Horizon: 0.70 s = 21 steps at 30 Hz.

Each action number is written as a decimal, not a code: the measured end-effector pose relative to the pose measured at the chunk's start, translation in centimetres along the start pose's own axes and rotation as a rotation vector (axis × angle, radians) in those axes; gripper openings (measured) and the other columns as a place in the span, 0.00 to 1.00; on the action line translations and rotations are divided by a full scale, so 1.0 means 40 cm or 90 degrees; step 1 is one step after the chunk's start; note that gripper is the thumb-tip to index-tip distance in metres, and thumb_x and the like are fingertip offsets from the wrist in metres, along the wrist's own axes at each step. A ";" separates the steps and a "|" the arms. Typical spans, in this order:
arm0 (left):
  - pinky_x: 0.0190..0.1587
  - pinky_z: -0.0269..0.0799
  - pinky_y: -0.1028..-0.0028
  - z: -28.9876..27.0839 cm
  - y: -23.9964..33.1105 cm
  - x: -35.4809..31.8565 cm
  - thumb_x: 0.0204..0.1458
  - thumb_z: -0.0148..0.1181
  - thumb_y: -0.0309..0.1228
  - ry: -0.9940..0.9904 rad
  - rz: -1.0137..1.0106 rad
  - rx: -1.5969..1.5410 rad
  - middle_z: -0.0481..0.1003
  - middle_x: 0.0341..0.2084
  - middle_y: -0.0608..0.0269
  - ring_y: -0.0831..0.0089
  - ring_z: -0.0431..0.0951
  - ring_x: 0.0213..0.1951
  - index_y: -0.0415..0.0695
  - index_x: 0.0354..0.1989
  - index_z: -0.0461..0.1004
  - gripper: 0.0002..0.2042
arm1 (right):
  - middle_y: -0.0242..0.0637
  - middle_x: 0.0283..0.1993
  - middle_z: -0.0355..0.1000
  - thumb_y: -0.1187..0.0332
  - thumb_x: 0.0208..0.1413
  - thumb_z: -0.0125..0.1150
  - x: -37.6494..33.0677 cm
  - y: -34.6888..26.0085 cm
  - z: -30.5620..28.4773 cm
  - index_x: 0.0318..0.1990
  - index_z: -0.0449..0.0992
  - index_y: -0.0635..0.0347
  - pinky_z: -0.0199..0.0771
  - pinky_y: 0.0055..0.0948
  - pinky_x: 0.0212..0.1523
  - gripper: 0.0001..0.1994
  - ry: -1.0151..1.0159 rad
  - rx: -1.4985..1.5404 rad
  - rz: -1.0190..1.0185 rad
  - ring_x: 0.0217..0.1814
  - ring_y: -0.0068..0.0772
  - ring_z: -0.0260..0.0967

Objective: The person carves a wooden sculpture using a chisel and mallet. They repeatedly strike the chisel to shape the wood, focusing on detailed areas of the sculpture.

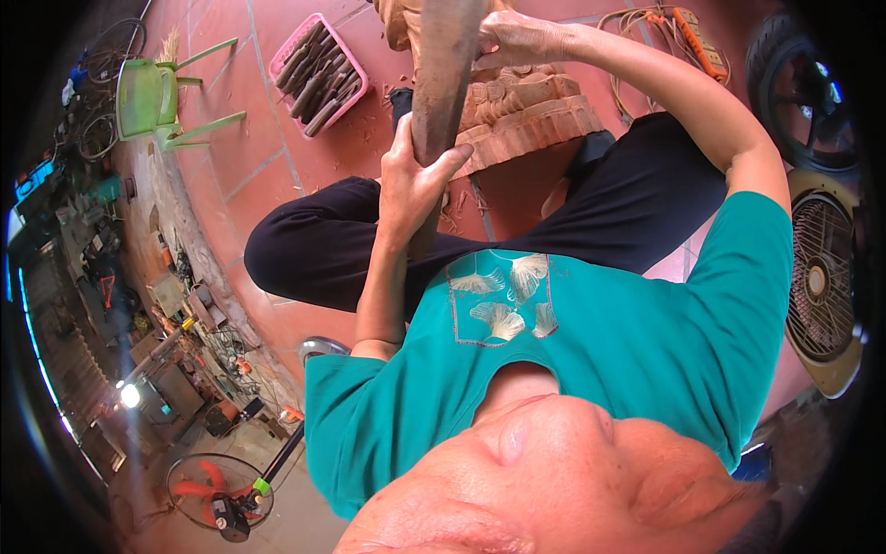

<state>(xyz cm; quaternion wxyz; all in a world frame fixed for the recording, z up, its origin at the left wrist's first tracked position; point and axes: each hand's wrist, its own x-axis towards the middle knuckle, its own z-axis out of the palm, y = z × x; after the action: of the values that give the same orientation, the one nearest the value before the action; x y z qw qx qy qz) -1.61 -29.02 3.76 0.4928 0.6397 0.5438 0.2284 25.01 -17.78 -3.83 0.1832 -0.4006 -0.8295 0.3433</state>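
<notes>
My left hand [413, 189] is wrapped round a thick, worn wooden club [446, 78], whose broad end rises past the upper edge of the view. Behind the club stands a carved wooden block [531, 111] in light reddish-brown wood, with stepped, patterned tiers at its base. Against the upper part of that carving rests my right hand [508, 39], fingers curled. Whatever those fingers grip is hidden, partly by the club. My legs in dark trousers bend on either side of the carving.
Left of the carving, a pink basket [347, 60] holds several chisel-like tools [318, 78]. Wood chips lie on the red tiles. A green chair [148, 97], an orange power strip [699, 44] with cords, a wheel [803, 92], a box fan [820, 277] and a standing fan [217, 489] surround me.
</notes>
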 end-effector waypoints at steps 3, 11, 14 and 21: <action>0.40 0.77 0.66 0.008 0.012 -0.012 0.52 0.72 0.38 0.056 0.028 -0.031 0.81 0.32 0.53 0.67 0.82 0.33 0.38 0.55 0.69 0.26 | 0.40 0.31 0.75 0.67 0.53 0.66 0.014 0.033 0.023 0.40 0.76 0.61 0.74 0.40 0.39 0.10 0.027 0.026 -0.008 0.35 0.40 0.76; 0.39 0.78 0.69 0.008 0.012 0.007 0.54 0.70 0.37 -0.037 -0.048 0.031 0.80 0.32 0.57 0.72 0.81 0.32 0.39 0.52 0.69 0.23 | 0.39 0.28 0.74 0.64 0.52 0.68 0.035 0.084 0.058 0.41 0.79 0.59 0.75 0.41 0.40 0.12 0.032 0.000 0.007 0.35 0.40 0.76; 0.42 0.78 0.70 0.011 0.038 -0.002 0.55 0.70 0.35 -0.007 -0.019 -0.048 0.79 0.31 0.61 0.74 0.80 0.34 0.40 0.52 0.69 0.21 | 0.37 0.29 0.74 0.62 0.51 0.68 0.034 0.091 0.059 0.41 0.80 0.58 0.75 0.41 0.41 0.12 0.061 -0.020 -0.013 0.36 0.39 0.77; 0.47 0.77 0.61 0.017 0.034 0.035 0.52 0.73 0.41 -0.016 -0.025 0.148 0.82 0.39 0.42 0.54 0.85 0.41 0.38 0.55 0.68 0.28 | 0.37 0.30 0.75 0.62 0.54 0.68 0.027 0.091 0.051 0.42 0.80 0.59 0.75 0.38 0.42 0.13 0.066 0.010 -0.020 0.37 0.38 0.76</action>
<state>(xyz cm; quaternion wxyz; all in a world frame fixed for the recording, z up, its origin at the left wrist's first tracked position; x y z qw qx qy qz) 0.02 -27.87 4.33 0.4264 0.6844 0.5730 0.1464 25.13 -16.16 -7.84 0.2343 -0.4030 -0.8225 0.3260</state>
